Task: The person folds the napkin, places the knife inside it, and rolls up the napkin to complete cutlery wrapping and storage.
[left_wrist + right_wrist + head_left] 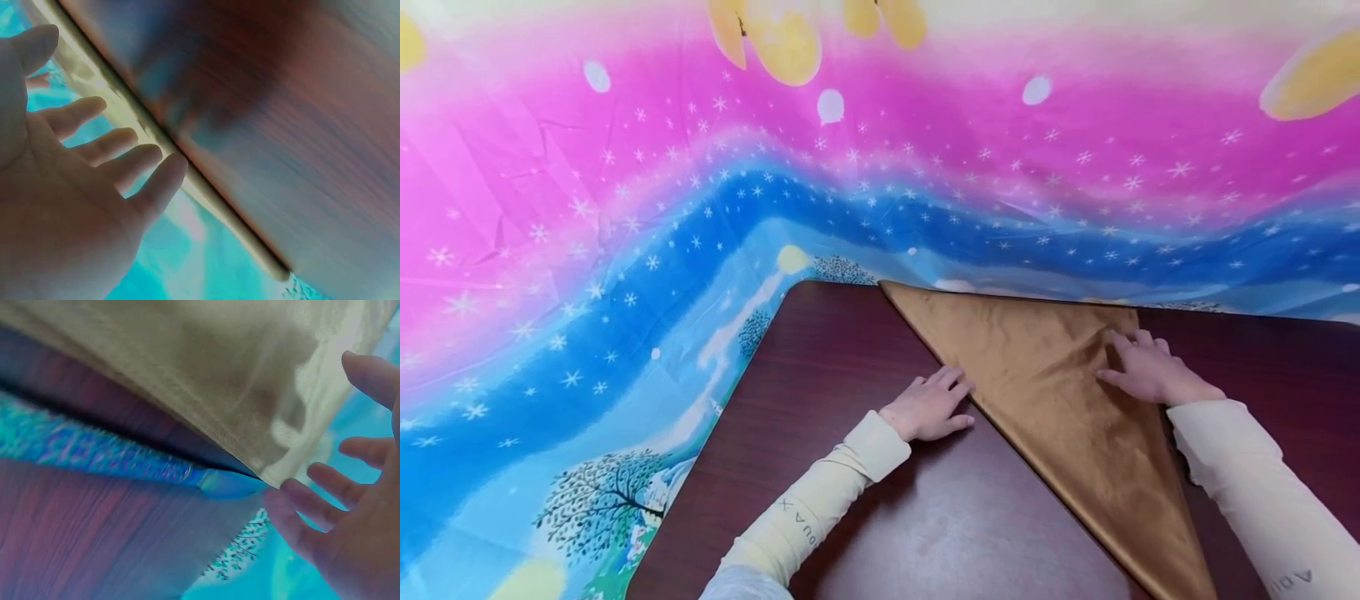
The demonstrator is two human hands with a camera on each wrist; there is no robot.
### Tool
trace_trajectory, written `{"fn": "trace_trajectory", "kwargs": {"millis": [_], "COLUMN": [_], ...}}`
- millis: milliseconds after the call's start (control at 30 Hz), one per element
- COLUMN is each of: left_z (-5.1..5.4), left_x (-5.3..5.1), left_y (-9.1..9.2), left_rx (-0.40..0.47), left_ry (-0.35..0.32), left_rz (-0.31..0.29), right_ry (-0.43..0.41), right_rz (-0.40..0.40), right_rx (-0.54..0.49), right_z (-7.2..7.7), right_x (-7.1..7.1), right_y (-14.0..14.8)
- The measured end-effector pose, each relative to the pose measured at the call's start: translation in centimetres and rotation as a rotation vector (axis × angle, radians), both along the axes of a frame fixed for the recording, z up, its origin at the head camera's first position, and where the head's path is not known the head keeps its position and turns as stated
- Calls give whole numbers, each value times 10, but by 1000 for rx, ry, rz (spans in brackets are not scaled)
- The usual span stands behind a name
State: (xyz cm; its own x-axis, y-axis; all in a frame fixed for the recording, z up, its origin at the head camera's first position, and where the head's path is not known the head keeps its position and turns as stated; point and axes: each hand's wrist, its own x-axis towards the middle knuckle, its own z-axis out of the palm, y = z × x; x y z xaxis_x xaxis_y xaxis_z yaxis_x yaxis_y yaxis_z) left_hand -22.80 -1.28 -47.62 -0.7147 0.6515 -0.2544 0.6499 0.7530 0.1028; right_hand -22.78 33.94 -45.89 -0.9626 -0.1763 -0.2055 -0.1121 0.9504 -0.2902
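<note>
At far left, noted a printed backdrop (587, 167), running beside and behind the dark red-brown counter (820, 400). Next, inspected the left hand (931, 406). For sound work there, judged to be smoothing and squaring a folded piece, press the long slanting edge lightly with flat fingers and avoid dragging it out of line. Pose recorded: digits extended and apart, clamped on nothing, back upward, fingertips at that edge of the gold-brown cloth (1045, 400), forearm angled up from the lower left in a cream sleeve (835, 479). From the middle rightward, found the cloth lying on the counter as a triangle, with 1 corner at the far rim and the lower tip cut off by the bottom of the head view. Creases noted across the upper right part, close to the right hand (1153, 371). Recommend stroking outward from the slanting edge, easing slack toward the right margin without reopening the fold. At right, observed over that margin: thumb and fingers apart, slightly bent, clamped on nothing visible; wrist just past the edge, forearm angled up from the lower right. Cannot tell from the 3 views whether pressing on the cloth or hovering just above.
</note>
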Motion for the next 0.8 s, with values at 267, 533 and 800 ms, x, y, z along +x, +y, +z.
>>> {"fn": "trace_trajectory", "kwargs": {"millis": [267, 533, 800], "left_z": [-1, -4, -7], "left_x": [-26, -58, -78], "left_y": [-23, -38, -45], "left_rx": [12, 77, 126], "left_ry": [125, 326, 342], "left_rz": [74, 73, 103], "right_ry": [54, 155, 101], "right_rz": [84, 149, 105], "right_rx": [22, 58, 107], "right_z": [11, 14, 6], "right_x": [34, 84, 132], "right_y": [-15, -44, -68]}}
